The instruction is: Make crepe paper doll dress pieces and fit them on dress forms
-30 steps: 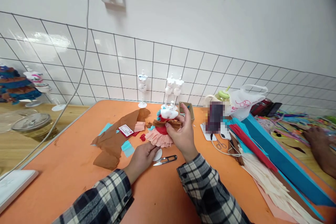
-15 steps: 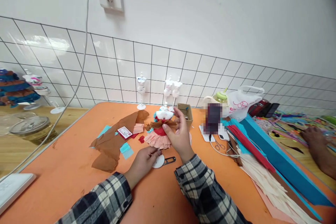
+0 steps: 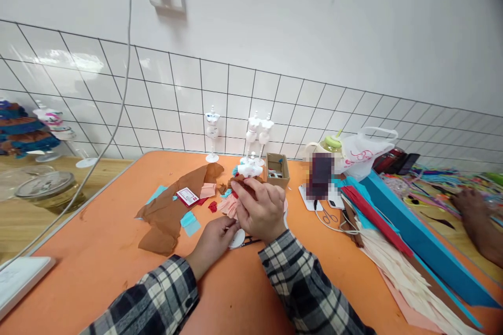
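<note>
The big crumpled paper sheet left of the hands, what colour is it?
Brown; the crumpled paper sheet shows best in the head view.

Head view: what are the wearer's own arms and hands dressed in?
Both arms wear long plaid flannel sleeves in black, white and grey checks, ending at the wrists. The left hand and right hand are bare: no gloves, and no rings or watch can be seen.

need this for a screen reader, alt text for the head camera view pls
Two hands in plaid sleeves work on a small dress-form doll in layered paper: the right hand covers its middle, the left hand holds its round white base. Brown paper lies left on the orange table.
</note>
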The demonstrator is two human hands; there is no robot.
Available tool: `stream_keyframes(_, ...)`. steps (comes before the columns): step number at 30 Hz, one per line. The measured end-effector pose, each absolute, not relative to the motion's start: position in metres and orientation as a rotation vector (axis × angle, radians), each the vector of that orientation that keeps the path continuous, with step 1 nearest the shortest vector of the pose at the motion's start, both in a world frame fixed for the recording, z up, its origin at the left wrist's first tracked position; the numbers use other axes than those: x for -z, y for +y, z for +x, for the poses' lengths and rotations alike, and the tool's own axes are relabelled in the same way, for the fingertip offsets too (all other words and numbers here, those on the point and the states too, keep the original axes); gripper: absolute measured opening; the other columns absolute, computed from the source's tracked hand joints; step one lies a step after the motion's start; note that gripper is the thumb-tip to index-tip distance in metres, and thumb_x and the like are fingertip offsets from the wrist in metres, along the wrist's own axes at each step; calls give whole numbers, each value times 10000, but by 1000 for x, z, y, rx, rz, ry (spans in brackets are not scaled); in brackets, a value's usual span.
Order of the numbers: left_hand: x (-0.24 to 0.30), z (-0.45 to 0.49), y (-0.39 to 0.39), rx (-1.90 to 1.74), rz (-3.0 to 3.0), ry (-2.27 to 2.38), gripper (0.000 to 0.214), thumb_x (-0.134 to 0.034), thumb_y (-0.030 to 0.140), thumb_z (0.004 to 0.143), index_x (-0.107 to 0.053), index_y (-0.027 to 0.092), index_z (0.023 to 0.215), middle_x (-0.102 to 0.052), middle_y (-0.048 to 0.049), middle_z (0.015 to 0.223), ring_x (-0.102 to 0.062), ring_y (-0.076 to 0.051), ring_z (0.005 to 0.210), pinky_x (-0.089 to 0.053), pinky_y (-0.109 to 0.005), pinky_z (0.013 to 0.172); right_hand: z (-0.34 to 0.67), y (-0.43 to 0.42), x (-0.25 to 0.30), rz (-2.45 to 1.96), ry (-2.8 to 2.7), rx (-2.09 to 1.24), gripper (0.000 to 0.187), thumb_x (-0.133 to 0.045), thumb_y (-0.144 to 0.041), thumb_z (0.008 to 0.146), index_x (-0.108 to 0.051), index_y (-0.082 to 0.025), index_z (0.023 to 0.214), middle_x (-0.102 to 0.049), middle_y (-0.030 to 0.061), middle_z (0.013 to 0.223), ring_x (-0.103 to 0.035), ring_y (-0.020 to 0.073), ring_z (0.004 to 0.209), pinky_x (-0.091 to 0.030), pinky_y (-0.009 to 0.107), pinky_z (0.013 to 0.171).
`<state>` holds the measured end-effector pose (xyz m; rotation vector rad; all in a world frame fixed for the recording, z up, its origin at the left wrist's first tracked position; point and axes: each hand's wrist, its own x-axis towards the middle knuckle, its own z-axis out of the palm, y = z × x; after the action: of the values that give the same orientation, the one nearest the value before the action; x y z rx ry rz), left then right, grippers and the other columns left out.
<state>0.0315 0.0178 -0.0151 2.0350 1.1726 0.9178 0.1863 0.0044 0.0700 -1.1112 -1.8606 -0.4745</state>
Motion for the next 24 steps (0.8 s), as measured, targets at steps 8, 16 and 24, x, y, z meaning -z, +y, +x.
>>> stream_keyframes(8,13,30,18,-904,2098,1202,286,-475,331,876,-616,190,671,-651,-32,644,-566,-174,601,-398,-262,573,186,8,-71,-1151,-1826,586,473,-597,-292,834,-594,-384,1299,-615,52,1209,-530,255,983,-331,439,857)
stream_keyframes(16,18,28,22,-934,2046,1229,323,-435,337,880,-641,180,687,-661,-31,638,-558,-166,570,-398,-252,547,191,3,-65,-982,-1779,697,321,-605,-297,763,-727,-374,1050,-673,31,925,-556,223,832,-350,413,810)
stream_keyframes(24,18,28,23,-897,2060,1223,321,-451,339,879,-644,172,684,-661,-41,643,-580,-177,602,-390,-258,569,187,6,-74,-1107,-1798,552,343,-564,-258,809,-697,-257,1125,-678,67,986,-575,230,886,-346,418,824)
